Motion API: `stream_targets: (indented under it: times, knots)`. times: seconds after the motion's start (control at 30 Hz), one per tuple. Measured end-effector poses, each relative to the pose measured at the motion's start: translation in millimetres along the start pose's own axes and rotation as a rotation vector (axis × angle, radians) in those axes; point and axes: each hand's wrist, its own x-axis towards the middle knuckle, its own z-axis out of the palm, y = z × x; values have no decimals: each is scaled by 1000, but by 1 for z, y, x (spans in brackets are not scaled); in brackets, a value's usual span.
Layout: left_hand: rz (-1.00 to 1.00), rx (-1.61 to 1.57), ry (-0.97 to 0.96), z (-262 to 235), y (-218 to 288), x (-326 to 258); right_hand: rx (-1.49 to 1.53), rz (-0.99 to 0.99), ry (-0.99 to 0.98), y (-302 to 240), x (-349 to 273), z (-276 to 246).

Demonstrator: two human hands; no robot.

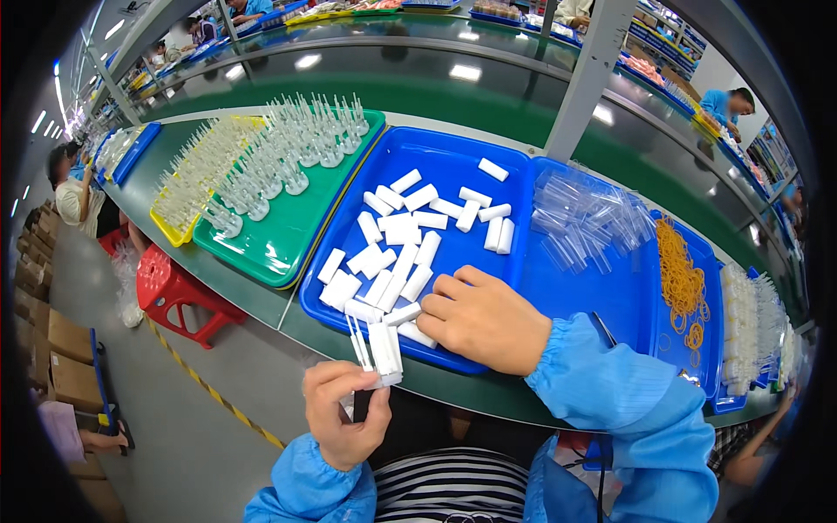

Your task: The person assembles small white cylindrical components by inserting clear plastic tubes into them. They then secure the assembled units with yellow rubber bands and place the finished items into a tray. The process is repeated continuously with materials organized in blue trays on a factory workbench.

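Observation:
My left hand (344, 410), near the table's front edge, is closed around the base of a small clear plastic pronged holder (390, 380). White rectangular blocks (384, 346) stand upright on it, and thin bare prongs (357, 342) stick up beside them. My right hand (484, 321) reaches over the front of a blue tray (488, 248). Its fingers are curled, with the tips at a white block (403, 314); the fingertips are partly hidden. Many loose white blocks (402, 228) lie scattered in that tray, mostly on its left and near side.
Left is a green tray (270, 253) with upright pronged holders, beside a yellow tray (174, 228). On the right, blue trays hold clear plastic sleeves (580, 213) and rubber bands (680, 270), then assembled white pieces (741, 322). A metal post (593, 78) rises behind; a red stool (179, 292) stands left.

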Motion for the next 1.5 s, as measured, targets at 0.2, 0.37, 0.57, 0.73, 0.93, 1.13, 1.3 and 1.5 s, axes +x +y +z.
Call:
stream_targets:
  times: [0.2, 0.37, 0.57, 0.73, 0.93, 1.13, 1.3, 1.5]
  knots:
    - [28, -34, -90, 1, 6, 3, -226, 48, -126, 10, 8, 4]
    - [122, -54, -190, 4, 10, 7, -93, 251, -37, 27, -3, 14]
    - [199, -95, -308, 6, 17, 8, 1087, 736, 351, 3, -2, -22]
    - [234, -148, -383, 14, 30, 10, 1473, 763, 587, -31, -8, -18]
    - [204, -115, -358, 20, 32, 8, 1603, 885, 468, -49, -18, -26]
    - [240, -56, -366, 22, 35, 7, 1315, 831, 369, -43, -30, -27]
    - [235, -32, -380, 20, 31, 5, 1405, 784, 314, -31, -44, -36]
    - [289, -16, -424, 23, 31, 6, 1232, 829, 332, -39, -44, -46]
